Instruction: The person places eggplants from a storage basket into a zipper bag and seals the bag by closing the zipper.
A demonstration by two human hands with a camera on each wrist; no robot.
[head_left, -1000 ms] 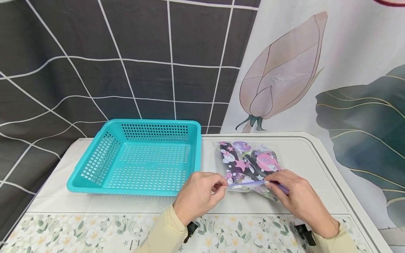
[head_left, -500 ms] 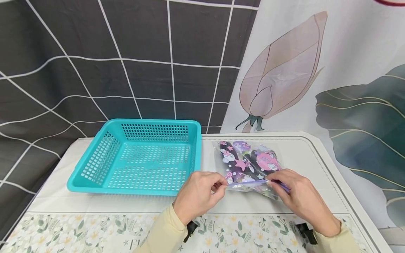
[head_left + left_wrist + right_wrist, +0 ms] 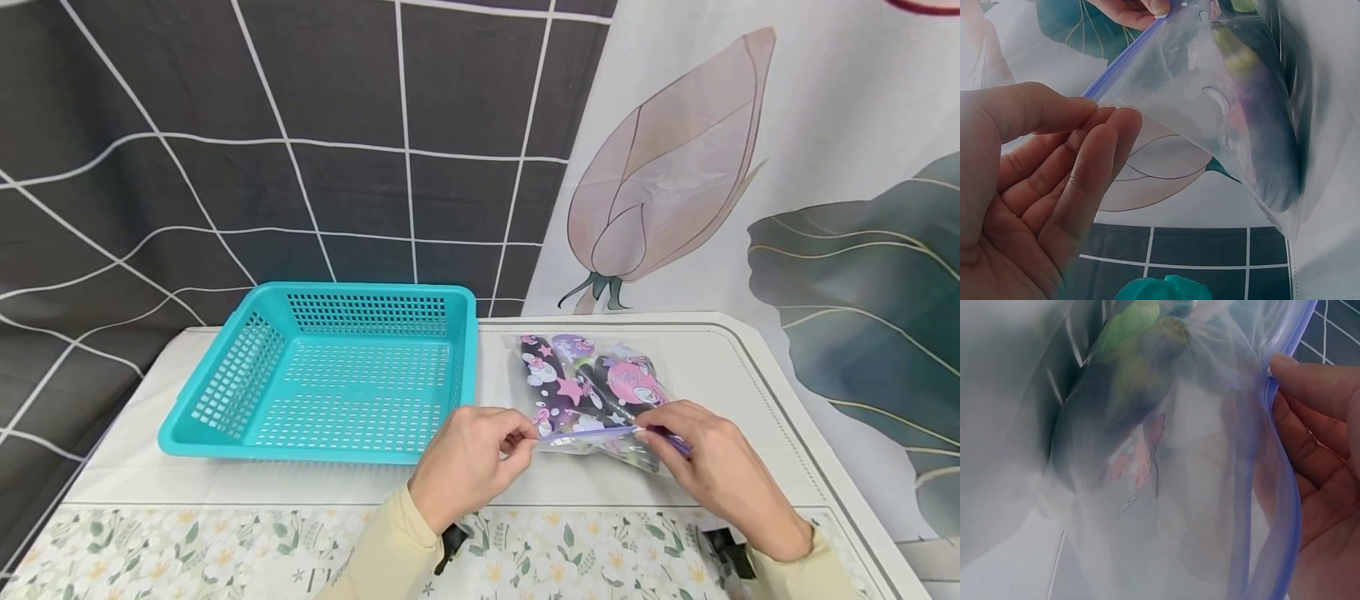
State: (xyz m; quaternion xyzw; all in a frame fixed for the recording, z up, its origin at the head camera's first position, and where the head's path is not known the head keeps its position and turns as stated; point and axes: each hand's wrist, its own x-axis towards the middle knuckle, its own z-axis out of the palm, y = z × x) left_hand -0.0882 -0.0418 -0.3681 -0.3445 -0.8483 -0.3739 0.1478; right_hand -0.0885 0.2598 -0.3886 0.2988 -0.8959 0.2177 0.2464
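A clear zip bag (image 3: 573, 390) printed with pink stars and rabbit figures on black lies on the table, its mouth toward me. Inside are dark, elongated things with green ends, resembling eggplants (image 3: 1266, 131). My left hand (image 3: 468, 454) pinches the left end of the purple zip strip (image 3: 585, 434) between thumb and forefinger. The right hand (image 3: 705, 454) pinches a small white slider (image 3: 1269, 371) on that strip. Between the hands the strip runs as a single line. Past the slider, in the right wrist view, its two purple edges (image 3: 1291, 512) stand apart.
Left of the bag stands a turquoise plastic basket (image 3: 318, 457) with nothing in it. A flower-patterned cloth (image 3: 247, 542) covers the table's near part. Behind the table hang a dark grid curtain (image 3: 337, 192) and a white flower-print one (image 3: 690, 208).
My right hand has shifted slightly to the right along the zip strip, with the slider in its fingers. The left hand, bag and basket have stayed in place.
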